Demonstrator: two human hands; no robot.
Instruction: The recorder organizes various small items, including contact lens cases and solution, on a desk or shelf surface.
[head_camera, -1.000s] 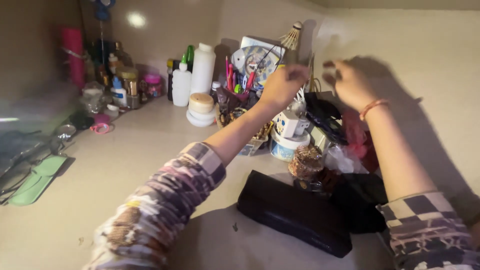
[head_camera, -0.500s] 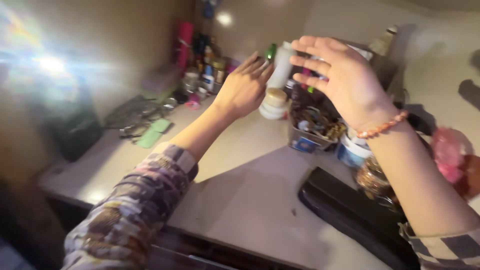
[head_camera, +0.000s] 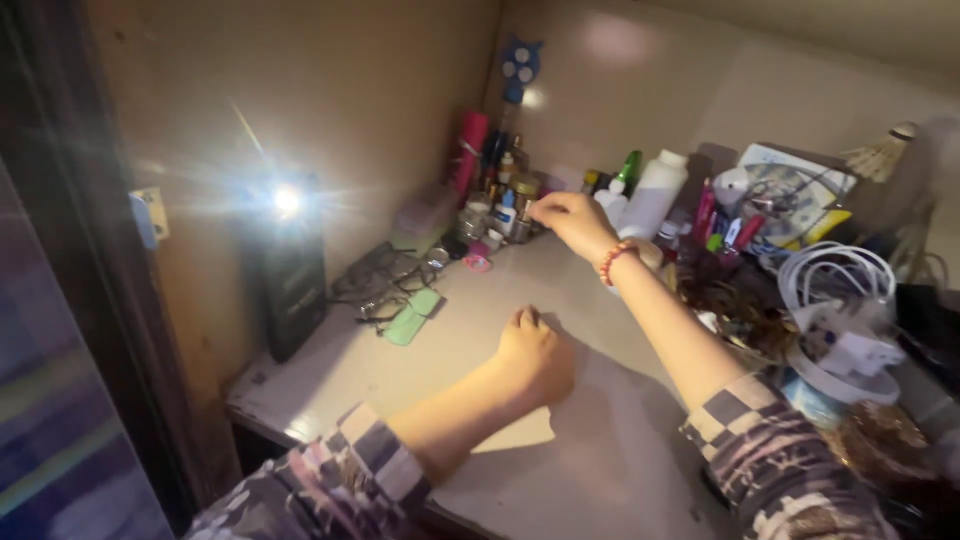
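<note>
small jars (head_camera: 510, 215) under right hand (head_camera: 570, 218), left hand (head_camera: 535, 355) fisted on desk (head_camera: 420, 350)

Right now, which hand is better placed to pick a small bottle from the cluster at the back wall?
Right. The right hand is already at the small bottles; the left hand rests fisted on the desk, well short.

small jars (head_camera: 505, 215), upright, clustered by back wall

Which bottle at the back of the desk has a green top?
The thin bottle just left of the big white bottle. It has a pointed green top; the big one is white all over, cap too.
</note>
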